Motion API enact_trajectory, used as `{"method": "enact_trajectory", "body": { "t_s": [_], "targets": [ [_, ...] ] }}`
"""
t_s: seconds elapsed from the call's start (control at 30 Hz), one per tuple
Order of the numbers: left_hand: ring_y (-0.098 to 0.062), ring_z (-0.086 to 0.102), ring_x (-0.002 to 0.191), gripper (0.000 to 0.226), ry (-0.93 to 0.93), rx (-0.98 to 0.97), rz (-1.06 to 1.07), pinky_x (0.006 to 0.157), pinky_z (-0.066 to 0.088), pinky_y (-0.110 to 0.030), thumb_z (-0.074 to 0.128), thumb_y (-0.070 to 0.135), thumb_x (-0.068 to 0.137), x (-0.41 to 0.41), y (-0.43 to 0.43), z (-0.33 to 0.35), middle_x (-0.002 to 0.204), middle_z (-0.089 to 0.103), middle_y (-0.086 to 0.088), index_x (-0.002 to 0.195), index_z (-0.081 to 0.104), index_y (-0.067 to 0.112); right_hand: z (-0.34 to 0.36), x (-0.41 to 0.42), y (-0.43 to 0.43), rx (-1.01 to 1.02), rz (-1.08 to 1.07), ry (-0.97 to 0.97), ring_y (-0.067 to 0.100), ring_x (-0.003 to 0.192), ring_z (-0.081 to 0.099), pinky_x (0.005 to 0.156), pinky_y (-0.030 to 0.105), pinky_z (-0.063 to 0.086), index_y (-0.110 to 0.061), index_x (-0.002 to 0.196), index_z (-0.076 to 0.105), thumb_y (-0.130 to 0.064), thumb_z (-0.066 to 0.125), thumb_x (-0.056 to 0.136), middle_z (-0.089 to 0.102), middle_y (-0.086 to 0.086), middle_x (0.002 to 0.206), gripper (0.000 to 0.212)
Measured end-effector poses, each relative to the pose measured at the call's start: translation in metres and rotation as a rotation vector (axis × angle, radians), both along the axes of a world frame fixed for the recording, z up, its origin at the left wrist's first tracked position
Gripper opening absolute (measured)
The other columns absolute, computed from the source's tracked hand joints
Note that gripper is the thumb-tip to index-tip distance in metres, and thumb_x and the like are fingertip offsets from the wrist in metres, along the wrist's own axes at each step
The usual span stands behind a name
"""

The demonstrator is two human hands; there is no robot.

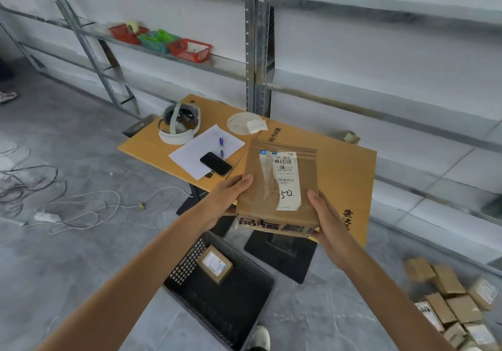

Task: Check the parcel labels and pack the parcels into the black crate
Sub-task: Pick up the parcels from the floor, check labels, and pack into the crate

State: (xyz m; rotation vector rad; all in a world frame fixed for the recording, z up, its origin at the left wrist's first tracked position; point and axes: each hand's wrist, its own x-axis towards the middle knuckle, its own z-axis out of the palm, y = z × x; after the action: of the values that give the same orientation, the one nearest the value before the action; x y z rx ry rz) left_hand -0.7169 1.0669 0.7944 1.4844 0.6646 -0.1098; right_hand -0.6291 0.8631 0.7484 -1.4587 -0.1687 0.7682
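Both hands [231,196] around labelled brown parcel [277,187]

Both hands, left [226,201] and right [324,216], grip at chest height.

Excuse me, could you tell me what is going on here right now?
A person holds a brown parcel in both hands, left hand and right hand, label facing up. Below, the black crate holds one small box. More parcels wait in a floor pile to the right.
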Motion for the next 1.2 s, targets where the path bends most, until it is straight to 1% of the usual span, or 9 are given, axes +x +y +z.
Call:
{"method": "enact_trajectory", "body": {
  "t_s": [0.2,0.33,0.43,0.57,0.7,0.83,0.97,1.07,1.2],
  "targets": [
    [-0.017,0.061,0.103,0.043,0.053,0.022,-0.026,0.080,0.054,-0.030,0.048,0.040,0.093,0.026,0.042,-0.018,0.113,0.064,0.001,0.131,0.051,0.020,-0.018,0.023,0.030,-0.055,0.082,0.047,0.004,0.107,0.060,0.087,0.036,0.052,-0.040,0.144,0.029,-0.051,0.058,0.078,0.061,-0.013,0.122,0.073],
    [-0.017,0.062,0.101,0.040,0.090,-0.013,-0.007,0.083,0.053,-0.034,0.049,0.034,0.093,0.034,0.063,-0.035,0.114,0.065,-0.002,0.129,0.053,0.016,-0.030,0.028,0.051,-0.098,0.072,0.097,0.004,0.100,0.063,0.074,0.026,0.050,-0.038,0.143,0.028,-0.039,0.063,0.084,0.064,-0.008,0.115,0.068],
    [-0.020,0.060,0.105,0.039,0.115,0.007,0.005,0.094,0.048,-0.040,0.049,0.032,0.094,0.039,0.080,-0.044,0.115,0.064,-0.003,0.129,0.054,0.016,-0.036,0.031,0.067,-0.112,0.119,0.134,0.006,0.106,0.060,0.085,0.031,0.050,-0.039,0.143,0.025,-0.039,0.069,0.080,0.061,-0.009,0.122,0.077],
    [-0.024,0.057,0.113,0.040,0.126,0.084,-0.094,0.099,0.047,-0.043,0.051,0.026,0.094,0.041,0.110,-0.050,0.121,0.061,-0.005,0.131,0.051,0.012,-0.043,0.031,0.086,-0.176,0.190,0.153,0.015,0.122,0.051,0.106,0.050,0.041,-0.044,0.146,0.015,-0.036,0.077,0.071,0.046,-0.012,0.140,0.097],
    [-0.021,0.059,0.107,0.037,0.102,0.137,-0.202,0.092,0.051,-0.036,0.055,0.016,0.092,0.034,0.151,-0.060,0.110,0.062,0.000,0.129,0.053,0.011,-0.054,0.014,0.115,-0.232,0.148,0.159,0.015,0.118,0.054,0.100,0.047,0.047,-0.040,0.147,0.017,-0.018,0.071,0.083,0.045,-0.012,0.138,0.087],
    [-0.013,0.059,0.096,0.038,0.118,0.179,-0.231,0.074,0.052,-0.022,0.059,0.007,0.089,0.020,0.197,-0.083,0.100,0.063,0.005,0.127,0.054,0.009,-0.072,-0.011,0.157,-0.251,0.063,0.252,0.018,0.111,0.060,0.093,0.047,0.053,-0.016,0.138,0.038,-0.006,0.067,0.085,0.059,0.001,0.121,0.061],
    [-0.025,0.059,0.108,0.039,0.196,0.230,-0.275,0.090,0.052,-0.038,0.062,0.007,0.087,0.000,0.239,-0.121,0.114,0.063,-0.007,0.126,0.056,0.007,-0.105,-0.042,0.204,-0.308,-0.017,0.361,0.023,0.105,0.062,0.087,0.045,0.055,-0.010,0.131,0.042,0.000,0.063,0.086,0.060,0.006,0.116,0.051],
    [-0.029,0.060,0.106,0.038,0.271,0.349,-0.321,0.089,0.051,-0.038,0.062,0.007,0.086,-0.019,0.261,-0.165,0.115,0.062,-0.014,0.123,0.058,0.004,-0.143,-0.064,0.231,-0.349,-0.041,0.430,0.025,0.106,0.062,0.083,0.044,0.056,-0.012,0.131,0.042,-0.001,0.062,0.087,0.058,0.008,0.119,0.049],
    [-0.022,0.058,0.098,0.028,0.393,0.416,-0.399,0.082,0.046,-0.029,0.053,0.023,0.091,-0.054,0.262,-0.235,0.110,0.057,-0.007,0.116,0.061,0.015,-0.204,-0.101,0.252,-0.464,-0.110,0.592,0.028,0.109,0.059,0.084,0.047,0.055,-0.015,0.131,0.040,-0.016,0.063,0.090,0.057,0.010,0.123,0.047]
  ]
}}
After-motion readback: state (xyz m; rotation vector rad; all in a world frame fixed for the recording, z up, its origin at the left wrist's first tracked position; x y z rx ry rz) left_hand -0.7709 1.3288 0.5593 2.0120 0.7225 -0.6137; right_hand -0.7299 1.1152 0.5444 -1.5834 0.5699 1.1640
